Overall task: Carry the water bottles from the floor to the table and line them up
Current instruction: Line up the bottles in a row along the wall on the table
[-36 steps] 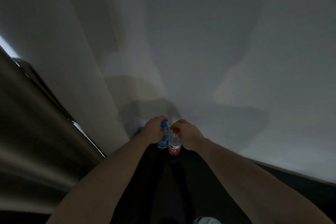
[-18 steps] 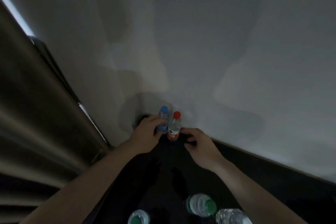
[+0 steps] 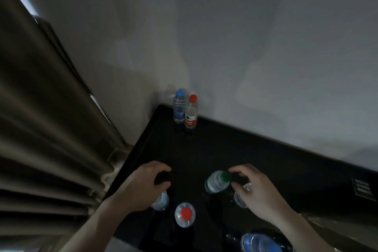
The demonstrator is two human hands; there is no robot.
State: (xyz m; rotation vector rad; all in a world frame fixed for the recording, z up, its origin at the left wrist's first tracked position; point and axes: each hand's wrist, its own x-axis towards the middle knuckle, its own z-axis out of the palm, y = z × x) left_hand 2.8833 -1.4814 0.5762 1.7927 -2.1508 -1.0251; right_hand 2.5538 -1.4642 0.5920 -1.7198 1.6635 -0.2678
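upright, touching: blue-capped bottle [image 3: 179, 106], red-capped bottle [image 3: 191, 112]

You stood in what looked like a dim hotel room or bedroom: a glossy black table [image 3: 255, 155] was pushed into a corner of plain white wall [image 3: 245, 47], heavy pleated brown curtains [image 3: 41, 108] hung at your left, daylight leaking past their edge
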